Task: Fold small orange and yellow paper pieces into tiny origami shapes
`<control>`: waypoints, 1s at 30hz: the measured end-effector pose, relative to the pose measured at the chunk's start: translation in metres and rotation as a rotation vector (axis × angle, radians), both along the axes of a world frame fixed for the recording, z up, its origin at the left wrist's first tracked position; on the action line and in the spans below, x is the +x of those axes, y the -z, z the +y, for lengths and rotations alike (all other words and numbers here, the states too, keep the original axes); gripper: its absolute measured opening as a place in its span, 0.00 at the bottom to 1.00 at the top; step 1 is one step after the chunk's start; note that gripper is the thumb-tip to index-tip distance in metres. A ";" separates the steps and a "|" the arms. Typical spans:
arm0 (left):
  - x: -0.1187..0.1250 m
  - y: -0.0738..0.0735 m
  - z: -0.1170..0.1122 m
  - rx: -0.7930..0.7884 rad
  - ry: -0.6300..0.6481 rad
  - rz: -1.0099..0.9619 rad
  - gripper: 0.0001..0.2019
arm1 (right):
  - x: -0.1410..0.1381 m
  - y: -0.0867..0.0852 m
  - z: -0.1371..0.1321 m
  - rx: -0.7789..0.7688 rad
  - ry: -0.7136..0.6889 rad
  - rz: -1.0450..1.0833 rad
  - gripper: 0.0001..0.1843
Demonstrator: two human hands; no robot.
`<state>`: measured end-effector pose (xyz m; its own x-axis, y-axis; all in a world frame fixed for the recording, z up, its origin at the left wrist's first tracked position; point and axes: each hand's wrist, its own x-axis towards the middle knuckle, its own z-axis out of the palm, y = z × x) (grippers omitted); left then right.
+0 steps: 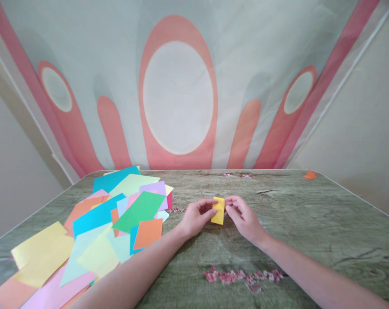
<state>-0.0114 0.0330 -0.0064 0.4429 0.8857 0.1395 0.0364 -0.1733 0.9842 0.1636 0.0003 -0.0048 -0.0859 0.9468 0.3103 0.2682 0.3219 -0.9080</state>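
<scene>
A small folded yellow paper stands just above the table between both hands. My left hand pinches its left edge with curled fingers. My right hand pinches its right edge near the top. Both forearms reach in from the bottom of the view and rest over the greenish wood-grain table.
A loose spread of coloured paper sheets covers the table's left side, green, orange, blue, yellow and pink among them. A small orange scrap lies at the far right corner. A patterned pink and grey cloth hangs behind the table.
</scene>
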 end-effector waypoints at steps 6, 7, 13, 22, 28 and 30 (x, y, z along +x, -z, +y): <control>-0.001 0.001 0.002 -0.061 0.047 -0.086 0.17 | 0.006 0.000 0.003 0.006 -0.054 0.031 0.10; -0.001 0.001 0.001 -0.064 0.055 -0.100 0.17 | 0.005 0.000 0.003 0.008 -0.064 0.035 0.10; -0.001 -0.003 0.000 -0.093 0.070 -0.133 0.17 | 0.003 0.004 0.002 0.031 -0.079 0.019 0.12; -0.002 -0.009 -0.001 -0.111 0.054 -0.089 0.19 | 0.004 0.002 0.002 0.035 -0.098 -0.001 0.12; -0.003 -0.007 -0.001 -0.096 0.109 -0.056 0.20 | 0.006 0.005 0.004 0.045 -0.076 -0.091 0.07; -0.003 -0.005 0.000 -0.099 0.123 -0.042 0.21 | 0.006 0.006 0.004 0.035 -0.075 -0.084 0.07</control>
